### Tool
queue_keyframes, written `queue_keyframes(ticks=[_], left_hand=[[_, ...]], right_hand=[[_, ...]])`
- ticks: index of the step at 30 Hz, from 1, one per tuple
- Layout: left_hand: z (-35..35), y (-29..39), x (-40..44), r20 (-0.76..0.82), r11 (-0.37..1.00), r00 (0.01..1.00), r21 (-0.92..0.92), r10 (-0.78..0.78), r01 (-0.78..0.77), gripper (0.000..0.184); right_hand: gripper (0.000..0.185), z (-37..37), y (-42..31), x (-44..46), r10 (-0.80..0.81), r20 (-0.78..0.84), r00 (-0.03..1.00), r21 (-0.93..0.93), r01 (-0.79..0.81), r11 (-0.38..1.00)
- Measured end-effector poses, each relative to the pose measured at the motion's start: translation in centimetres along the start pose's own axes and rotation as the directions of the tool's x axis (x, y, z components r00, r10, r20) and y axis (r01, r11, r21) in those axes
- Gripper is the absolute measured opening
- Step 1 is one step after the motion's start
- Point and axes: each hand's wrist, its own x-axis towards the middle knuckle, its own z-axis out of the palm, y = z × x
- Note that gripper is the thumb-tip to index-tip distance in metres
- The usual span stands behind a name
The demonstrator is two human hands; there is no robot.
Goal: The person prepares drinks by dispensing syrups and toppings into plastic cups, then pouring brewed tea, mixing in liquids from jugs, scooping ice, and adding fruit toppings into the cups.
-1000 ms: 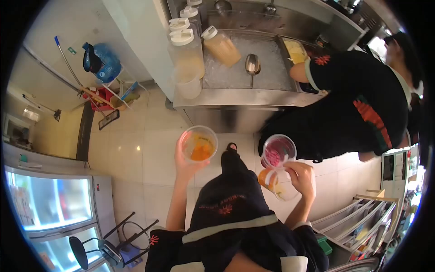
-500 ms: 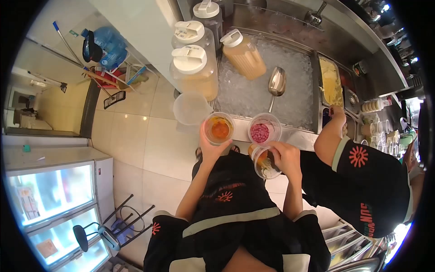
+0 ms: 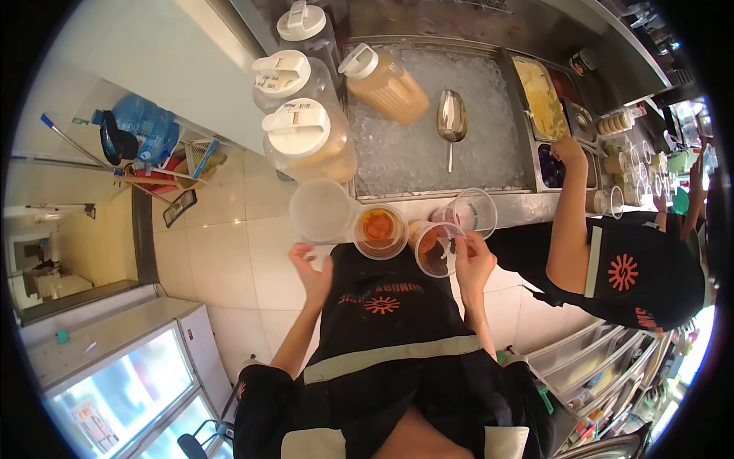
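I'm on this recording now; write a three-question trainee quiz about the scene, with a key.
1. Which hand is the camera wearer's empty one? A) left B) right C) neither
2. True or false: a metal scoop lies on ice.
3. Fill in: the tilted pitcher beside the scoop has a ____ lid.

Key: 1. A: the left hand is empty; the right hand holds a cup. 2. True. 3. White.

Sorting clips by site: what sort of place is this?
Probably a drinks or dessert shop's prep area: a metal scoop on a bed of ice, lidded pitchers in and beside it, and clear cups, one with orange pieces in it.
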Motion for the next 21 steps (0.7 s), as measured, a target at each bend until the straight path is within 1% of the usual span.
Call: queue_keyframes(ticks=[2, 3, 4, 5, 6, 7, 8, 9, 11, 13, 15, 17, 19, 20, 21], left_hand=[[-1.5, -0.2, 2.4, -0.197, 0.983, 0.975, 0.172, 0.101, -0.067, 0.066], [-2.2, -0.2, 3.7, -0.194, 0.983, 0.976, 0.171, 0.099, -0.066, 0.066], [-2.8, -0.3, 5.0, -0.106, 0.983, 0.987, 0.151, 0.119, -0.103, 0.068], [-3.2, -0.5, 6.0, -0.020, 0.983, 0.990, 0.126, 0.139, -0.136, 0.069], [-3.6, -0.4, 6.7, -0.025, 0.984, 0.990, 0.122, 0.136, -0.132, 0.069], [-4.1, -0.1, 7.3, 0.020, 0.982, 0.990, 0.126, 0.143, -0.144, 0.072], [-4.4, 0.2, 7.9, 0.062, 0.979, 0.987, 0.131, 0.149, -0.156, 0.074], [-4.5, 0.7, 8.3, 0.046, 0.979, 0.988, 0.132, 0.149, -0.154, 0.074], [-4.8, 1.5, 8.8, 0.145, 0.979, 0.976, 0.094, 0.164, -0.179, 0.066], [-5.5, 0.9, 9.3, 0.145, 0.977, 0.981, 0.149, 0.129, -0.150, 0.048], [-5.7, 0.0, 8.8, 0.267, 0.893, 0.928, 0.299, 0.259, -0.335, 0.030], [-5.8, -0.8, 7.9, 0.346, 0.817, 0.871, 0.344, 0.348, -0.463, 0.025], [-5.3, -1.5, 6.5, 0.287, 0.868, 0.872, 0.191, 0.397, -0.458, 0.023], [-5.3, -1.6, 5.8, 0.264, 0.869, 0.881, 0.207, 0.392, -0.449, 0.023], [-5.1, -1.7, 5.1, 0.237, 0.969, 0.940, -0.029, 0.245, -0.245, 0.020]], right_hand=[[0.015, 0.5, -0.3, -0.3, 0.018, -0.034, 0.999, -0.022, -0.018, 1.000], [0.016, 0.7, -0.6, -0.4, 0.026, -0.041, 0.999, -0.068, -0.029, 0.997], [0.016, 0.9, -0.7, -0.4, 0.032, -0.048, 0.998, -0.115, -0.038, 0.993], [0.016, 1.0, -0.6, -0.4, 0.030, -0.046, 0.999, -0.120, -0.035, 0.992], [0.017, 1.2, -0.4, -0.3, 0.026, -0.074, 0.997, -0.107, -0.034, 0.994], [0.017, 1.4, -0.2, -0.2, 0.020, -0.101, 0.995, -0.092, -0.029, 0.995], [0.017, 1.5, 0.0, -0.1, 0.012, -0.094, 0.996, -0.091, -0.020, 0.996], [0.017, 1.6, 0.3, 0.0, 0.024, -0.097, 0.995, -0.086, -0.032, 0.996], [0.018, 1.4, 0.6, 0.2, 0.021, -0.071, 0.997, -0.069, -0.026, 0.997], [0.020, 1.4, 1.0, 0.4, 0.024, -0.034, 0.999, -0.058, -0.026, 0.998], [0.025, 1.5, 2.2, 0.6, 0.017, -0.023, 1.000, -0.020, -0.018, 1.000], [0.024, 1.5, 1.7, 0.5, 0.012, -0.003, 1.000, -0.005, -0.012, 1.000], [0.024, 1.5, 1.5, 0.8, 0.005, 0.028, 1.000, -0.011, -0.004, 1.000], [0.026, 1.2, 1.2, 0.9, -0.005, 0.069, 0.998, -0.071, 0.009, 0.997], [0.026, 1.4, 1.2, 1.1, -0.012, 0.082, 0.997, -0.067, 0.017, 0.998]])
